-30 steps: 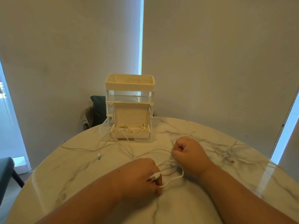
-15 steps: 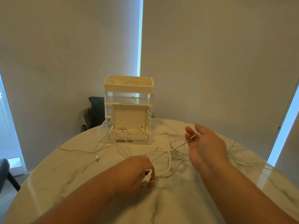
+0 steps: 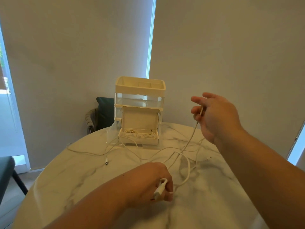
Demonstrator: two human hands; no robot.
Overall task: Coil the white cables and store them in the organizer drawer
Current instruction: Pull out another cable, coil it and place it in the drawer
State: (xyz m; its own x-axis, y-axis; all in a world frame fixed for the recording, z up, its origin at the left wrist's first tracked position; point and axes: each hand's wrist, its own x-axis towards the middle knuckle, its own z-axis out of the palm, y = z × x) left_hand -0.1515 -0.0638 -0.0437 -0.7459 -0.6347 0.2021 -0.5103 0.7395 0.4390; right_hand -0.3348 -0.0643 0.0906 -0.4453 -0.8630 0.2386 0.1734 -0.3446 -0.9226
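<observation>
A white cable point(image 3: 188, 171) runs between my two hands over the marble table point(image 3: 82, 182). My left hand point(image 3: 151, 182) rests low on the table and grips the cable's plug end, which sticks out between the fingers. Raised above the table at the right, my right hand point(image 3: 214, 116) pinches the cable farther along, fingers partly spread. More white cables point(image 3: 92, 153) lie loose across the table. The cream organizer point(image 3: 140, 103) stands at the table's far edge with its bottom drawer point(image 3: 138, 138) pulled open; coiled white cables lie inside it.
A loose plug point(image 3: 107, 162) lies left of centre on the table. A dark chair back point(image 3: 104, 113) shows behind the organizer, and another dark seat point(image 3: 6, 169) at the far left. Closed blinds fill the wall behind.
My right hand opened from a fist, took the cable and lifted it up and to the right, drawing it taut. My left hand stayed low on the plug end.
</observation>
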